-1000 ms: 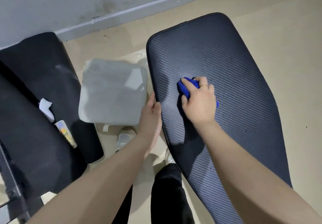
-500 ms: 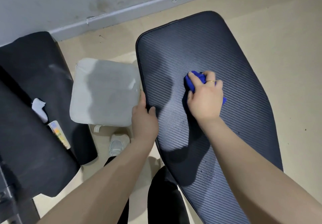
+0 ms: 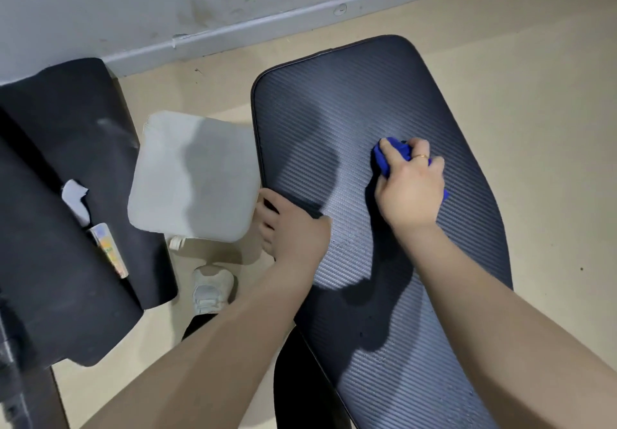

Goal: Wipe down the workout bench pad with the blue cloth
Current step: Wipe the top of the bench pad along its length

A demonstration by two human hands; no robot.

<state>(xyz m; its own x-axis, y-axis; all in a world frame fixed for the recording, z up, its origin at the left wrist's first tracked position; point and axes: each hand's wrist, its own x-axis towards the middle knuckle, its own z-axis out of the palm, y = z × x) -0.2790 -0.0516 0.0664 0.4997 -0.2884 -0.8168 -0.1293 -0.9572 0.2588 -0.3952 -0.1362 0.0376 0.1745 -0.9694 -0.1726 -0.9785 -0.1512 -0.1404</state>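
Near end of the bench pad (image 3: 417,361): low in the view, between the two arms, running out past the bottom edge. Tiny wet spots there, and no cloth on it yet.

A bit farther, on the pad's left edge: left hand (image 3: 293,228), fingers curled down over the side and thumb on top, gripping the edge. Holding the pad steady, by the look of it.

Farther again, about the middle of the pad and toward its right edge: right hand (image 3: 412,184), closed round the bunched blue cloth (image 3: 389,158) and pressing it flat onto the pad. Only bits of blue peeking out by the fingertips and under the hand's right side. A thin ring on one finger.

Long way of the pad: from the near end by the legs up to the rounded far end near the wall. So two ways left to rub along it: up to the far end, still well apart from the cloth, and back down to the near end. Right hand nearer to both, since the cloth sits in it; left hand busy on the edge.

Off the pad, on the floor to its left: a gray cushion (image 3: 193,178), just beside the left edge. Beyond that, a black mat (image 3: 66,194).
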